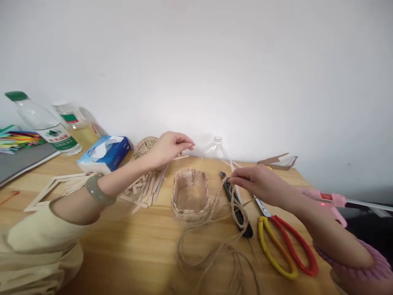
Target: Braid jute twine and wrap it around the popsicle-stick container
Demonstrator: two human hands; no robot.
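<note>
My right hand (267,182) pinches a bundle of jute twine (225,192) between thumb and fingers, above a black utility knife (235,207). Loops of this twine trail down over the wooden table and past the right side of a small basket (190,194), whose wall is woven round and whose inside looks see-through. My left hand (172,148) is raised beyond the basket, near a ball of twine (144,144). Its fingers reach out to the right, slightly bent, and I see nothing between them. Scissors (276,237) with yellow and red handles lie below my right hand.
Wooden craft sticks (144,190) lie heaped left of the basket. A tissue pack (106,153), a green-capped bottle (46,127) and a jar of yellowish liquid (81,131) stand at the left. A cut bottle top (215,148) sits by the wall; a pink glue gun (333,200) is at right.
</note>
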